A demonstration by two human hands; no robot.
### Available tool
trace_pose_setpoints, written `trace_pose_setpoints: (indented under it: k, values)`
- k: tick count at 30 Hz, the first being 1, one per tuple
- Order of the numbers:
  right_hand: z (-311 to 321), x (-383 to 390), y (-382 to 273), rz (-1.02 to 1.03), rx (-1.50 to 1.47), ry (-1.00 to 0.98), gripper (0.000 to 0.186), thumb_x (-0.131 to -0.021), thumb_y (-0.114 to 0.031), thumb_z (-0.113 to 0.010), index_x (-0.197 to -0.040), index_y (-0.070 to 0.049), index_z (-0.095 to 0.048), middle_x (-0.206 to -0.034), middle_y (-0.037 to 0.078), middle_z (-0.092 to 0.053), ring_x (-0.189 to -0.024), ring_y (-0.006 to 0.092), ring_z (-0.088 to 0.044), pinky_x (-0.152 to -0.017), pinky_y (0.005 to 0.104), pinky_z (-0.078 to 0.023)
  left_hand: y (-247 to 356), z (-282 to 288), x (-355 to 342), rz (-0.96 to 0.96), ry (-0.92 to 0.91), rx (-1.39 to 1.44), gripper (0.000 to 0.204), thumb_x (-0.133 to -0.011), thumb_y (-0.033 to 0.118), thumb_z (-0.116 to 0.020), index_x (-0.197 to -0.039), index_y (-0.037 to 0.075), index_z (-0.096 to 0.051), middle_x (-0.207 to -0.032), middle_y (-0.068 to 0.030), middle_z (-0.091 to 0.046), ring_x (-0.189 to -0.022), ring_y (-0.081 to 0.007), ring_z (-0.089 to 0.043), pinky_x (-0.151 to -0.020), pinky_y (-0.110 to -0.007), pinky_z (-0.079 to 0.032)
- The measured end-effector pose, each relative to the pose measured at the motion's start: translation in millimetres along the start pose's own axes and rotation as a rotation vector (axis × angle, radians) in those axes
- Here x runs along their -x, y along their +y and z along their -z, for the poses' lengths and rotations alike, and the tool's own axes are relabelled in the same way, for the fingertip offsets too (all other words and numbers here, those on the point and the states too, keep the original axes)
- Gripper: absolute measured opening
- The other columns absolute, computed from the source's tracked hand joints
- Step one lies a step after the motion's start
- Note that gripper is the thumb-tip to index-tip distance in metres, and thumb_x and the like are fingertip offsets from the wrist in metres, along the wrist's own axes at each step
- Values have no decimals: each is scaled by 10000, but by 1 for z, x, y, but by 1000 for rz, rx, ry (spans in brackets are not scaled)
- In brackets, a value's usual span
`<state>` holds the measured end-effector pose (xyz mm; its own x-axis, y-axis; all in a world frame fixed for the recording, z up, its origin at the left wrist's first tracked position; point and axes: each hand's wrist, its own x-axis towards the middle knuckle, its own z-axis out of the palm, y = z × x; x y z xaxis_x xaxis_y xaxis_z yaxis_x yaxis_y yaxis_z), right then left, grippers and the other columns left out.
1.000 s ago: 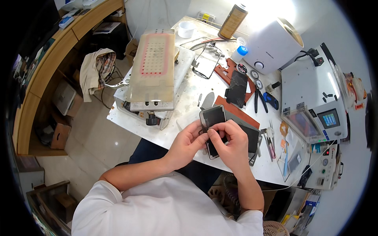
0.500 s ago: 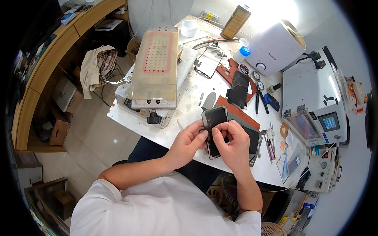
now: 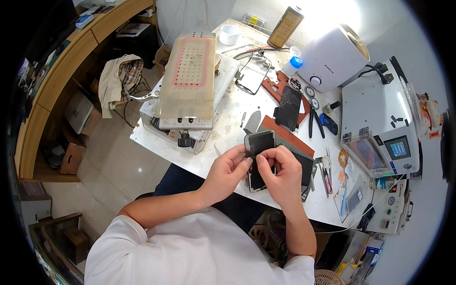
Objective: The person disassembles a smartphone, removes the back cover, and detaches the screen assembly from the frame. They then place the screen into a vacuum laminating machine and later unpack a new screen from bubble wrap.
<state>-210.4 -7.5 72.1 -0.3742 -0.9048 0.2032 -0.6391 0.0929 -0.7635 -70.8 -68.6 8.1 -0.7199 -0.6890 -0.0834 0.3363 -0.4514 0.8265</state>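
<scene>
A phone screen panel (image 3: 260, 141), dark with a pale metal-like rim, is held up over the near edge of the white workbench. My left hand (image 3: 229, 169) grips its left edge, thumb on the face and fingers behind. Across the panel's middle, my right hand (image 3: 280, 172) is closed in a pinch close to the left thumb; whatever lies between those fingertips is too small to make out. Under and beside the right hand lie a dark flat panel (image 3: 305, 166) and a brown-red mat (image 3: 290, 140).
A clamp fixture with a perforated translucent pad (image 3: 187, 102) stands on the left. Black-handled pliers (image 3: 315, 118), a cracked dark phone panel (image 3: 289, 107) and tweezers (image 3: 326, 176) lie farther right. A boxy machine with a small screen (image 3: 380, 128) and a white round-bodied appliance (image 3: 332, 57) border the bench.
Both hands keep nearly the same grip on the panel. The whole view has shifted very slightly; nothing else has visibly moved.
</scene>
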Motion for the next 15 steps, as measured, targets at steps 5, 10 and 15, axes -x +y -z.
trace_pose_setpoints:
  k: [5,10,15]
  values:
    - [-1,0,1,14,-40,-3,47,-819,-47,-709,-817,-14,-676,-689,40,-542,-598,130,-535,-537,280,-423,-1,0,0,-30,-6,-25,342,-1038,80,-498,-1364,-21,-490,-1200,-42,-637,-999,-56,-603,-819,-225,-517]
    - [-1,0,3,22,-45,-3,44,-818,-42,-711,-824,-11,-679,-690,40,-543,-599,126,-534,-538,276,-424,-4,1,-1,-45,-27,-25,352,-1035,71,-502,-1372,-28,-477,-1225,-69,-637,-1061,-85,-620,-870,-248,-541]
    - [-2,1,1,27,-54,-6,44,-819,-40,-713,-828,-10,-682,-692,40,-547,-599,125,-534,-542,275,-430,1,-3,0,-99,-62,-13,376,-1025,34,-503,-1389,-44,-448,-1242,-84,-628,-1102,-106,-611,-913,-259,-529]
